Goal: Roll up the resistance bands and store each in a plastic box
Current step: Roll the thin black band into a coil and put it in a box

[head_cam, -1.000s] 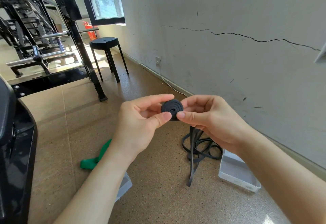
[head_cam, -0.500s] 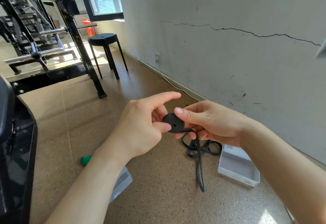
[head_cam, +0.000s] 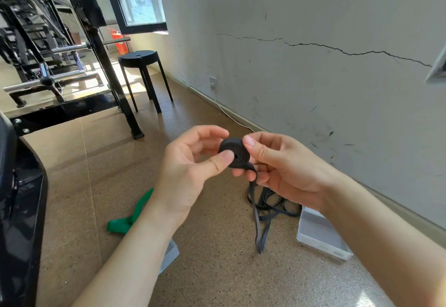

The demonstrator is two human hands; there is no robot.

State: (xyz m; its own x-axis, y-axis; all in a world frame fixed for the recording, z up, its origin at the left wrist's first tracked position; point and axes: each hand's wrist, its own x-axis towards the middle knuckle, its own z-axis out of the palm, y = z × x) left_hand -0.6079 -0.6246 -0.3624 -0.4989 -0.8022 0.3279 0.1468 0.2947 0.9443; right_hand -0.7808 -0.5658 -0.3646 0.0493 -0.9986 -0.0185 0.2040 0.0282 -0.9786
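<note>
Green band: flat green resistance band (head_cam: 130,217), crumpled on the floor (head_cam: 217,282).
Left hand: my left hand (head_cam: 188,176) pinches the coil's near side.
Black band: black rubber resistance band (head_cam: 234,153), part-coiled between my hands, tail reaching the floor.
Right hand: my right hand (head_cam: 284,171) grips the coil's other side.
Box: clear plastic box (head_cam: 321,236), on the floor beside the tail.

The left arm (head_cam: 135,246) hides most of one box (head_cam: 171,254) and the upper end of the green band (head_cam: 130,215). The right arm (head_cam: 362,222) covers a corner of the other box (head_cam: 321,236), and the right hand (head_cam: 282,169) hides part of the loose black coils (head_cam: 272,206). The back of the roll (head_cam: 235,152) does not show. A pale fixture (head_cam: 438,67) is cut by the right edge and a black machine (head_cam: 14,210) by the left; what either is cannot be told
</note>
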